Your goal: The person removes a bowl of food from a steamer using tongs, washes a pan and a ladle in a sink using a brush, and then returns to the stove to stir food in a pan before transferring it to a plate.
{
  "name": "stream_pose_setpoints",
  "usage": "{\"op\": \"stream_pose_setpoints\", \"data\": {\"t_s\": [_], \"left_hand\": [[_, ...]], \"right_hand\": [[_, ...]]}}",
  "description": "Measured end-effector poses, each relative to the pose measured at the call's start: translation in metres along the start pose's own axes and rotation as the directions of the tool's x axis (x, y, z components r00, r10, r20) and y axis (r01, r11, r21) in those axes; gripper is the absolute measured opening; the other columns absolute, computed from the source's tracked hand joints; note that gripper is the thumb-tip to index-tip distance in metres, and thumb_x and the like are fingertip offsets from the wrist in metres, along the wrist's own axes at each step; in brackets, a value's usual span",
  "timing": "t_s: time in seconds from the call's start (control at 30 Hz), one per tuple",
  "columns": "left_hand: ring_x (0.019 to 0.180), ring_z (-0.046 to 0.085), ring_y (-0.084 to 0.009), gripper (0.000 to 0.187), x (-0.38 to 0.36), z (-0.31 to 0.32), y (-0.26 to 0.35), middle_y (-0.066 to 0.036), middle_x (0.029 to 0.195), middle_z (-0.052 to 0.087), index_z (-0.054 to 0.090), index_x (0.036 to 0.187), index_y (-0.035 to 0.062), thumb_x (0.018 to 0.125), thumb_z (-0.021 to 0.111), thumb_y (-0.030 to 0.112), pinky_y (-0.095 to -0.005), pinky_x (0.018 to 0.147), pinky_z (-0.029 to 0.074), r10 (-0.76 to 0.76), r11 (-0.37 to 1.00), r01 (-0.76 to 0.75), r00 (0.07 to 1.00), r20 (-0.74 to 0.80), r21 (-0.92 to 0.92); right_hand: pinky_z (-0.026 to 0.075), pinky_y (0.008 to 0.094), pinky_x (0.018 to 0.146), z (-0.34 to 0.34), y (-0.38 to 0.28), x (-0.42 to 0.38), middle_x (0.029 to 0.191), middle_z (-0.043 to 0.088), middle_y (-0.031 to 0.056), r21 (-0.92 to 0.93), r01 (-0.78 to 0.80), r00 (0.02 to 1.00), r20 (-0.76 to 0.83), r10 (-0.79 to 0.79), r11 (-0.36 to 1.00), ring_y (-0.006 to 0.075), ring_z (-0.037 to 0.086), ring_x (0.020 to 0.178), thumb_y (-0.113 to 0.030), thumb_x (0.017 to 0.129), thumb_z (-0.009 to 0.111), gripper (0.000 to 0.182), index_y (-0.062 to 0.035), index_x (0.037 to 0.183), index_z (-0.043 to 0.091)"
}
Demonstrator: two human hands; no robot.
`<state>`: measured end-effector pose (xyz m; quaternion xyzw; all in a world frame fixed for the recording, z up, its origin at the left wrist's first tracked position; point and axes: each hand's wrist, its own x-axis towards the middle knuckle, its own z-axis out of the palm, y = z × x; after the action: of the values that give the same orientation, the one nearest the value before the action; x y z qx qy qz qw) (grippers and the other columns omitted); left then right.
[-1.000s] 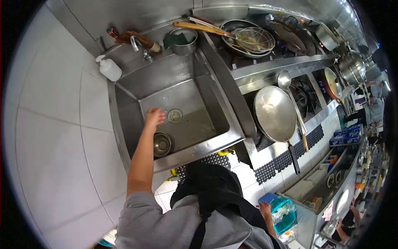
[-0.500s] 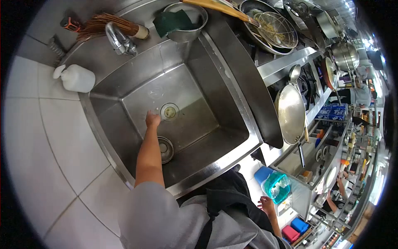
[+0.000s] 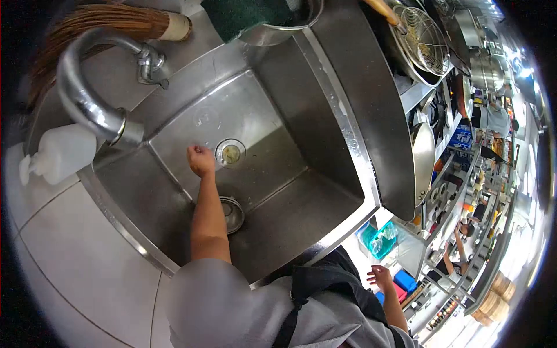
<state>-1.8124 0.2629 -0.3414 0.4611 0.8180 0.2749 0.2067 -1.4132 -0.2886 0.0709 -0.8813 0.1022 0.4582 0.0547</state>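
My left hand [image 3: 201, 161] reaches down into a steel sink [image 3: 278, 203] and is closed, its fingers curled. Whether it holds anything I cannot make out. Just beside it is the drain opening [image 3: 231, 153], with pale bits of residue in it. A round metal drain strainer [image 3: 233, 216] lies on the sink floor beside my left forearm and is partly covered by it. Outside the sink, my right hand [image 3: 380, 276] hangs at my side with fingers apart and nothing in it.
A curved faucet [image 3: 93, 93] arches over the sink edge near a white pump bottle [image 3: 64, 153] and a bristle brush [image 3: 110, 26]. A green scouring pad [image 3: 246, 17] hangs over a metal bowl [image 3: 278, 35]. Pans and a wire skimmer [image 3: 423, 35] stand right. Another person [image 3: 455, 249] works farther off.
The view has shifted closer to the faucet and sink. My left hand stays low by the drain, now more curled. My right hand is still at my side.
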Motion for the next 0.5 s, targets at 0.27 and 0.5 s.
{"op": "stream_pose_setpoints", "data": {"t_s": [0.27,0.5], "left_hand": [[0.094,0.06,-0.037,0.03,-0.024,-0.005,0.023,-0.015,0.092,0.063,0.061,0.094,0.0033,0.079,0.071,0.027,-0.0463,0.083,0.048,0.275,0.884,-0.405,0.854,0.442,0.233],[0.105,0.058,-0.0345,0.04,-0.022,0.017,0.023,-0.017,0.109,0.061,0.059,0.106,-0.002,0.078,0.073,0.022,-0.0441,0.089,0.049,0.129,0.813,-0.357,0.881,0.456,0.46]], "right_hand": [[0.054,0.0323,0.052,0.006,-0.022,0.002,0.093,0.07,0.0176,-0.034,-0.019,1.0,-0.025,0.018,0.999,0.0227,0.069,0.065,-0.022,0.097,0.057,0.036,0.0019,0.123,0.055],[0.054,0.0322,0.051,0.001,-0.018,0.003,0.091,0.07,0.0163,-0.038,0.03,0.999,-0.011,-0.031,0.999,0.023,0.07,0.065,-0.021,0.098,0.059,0.033,0.0015,0.122,0.056]]}}
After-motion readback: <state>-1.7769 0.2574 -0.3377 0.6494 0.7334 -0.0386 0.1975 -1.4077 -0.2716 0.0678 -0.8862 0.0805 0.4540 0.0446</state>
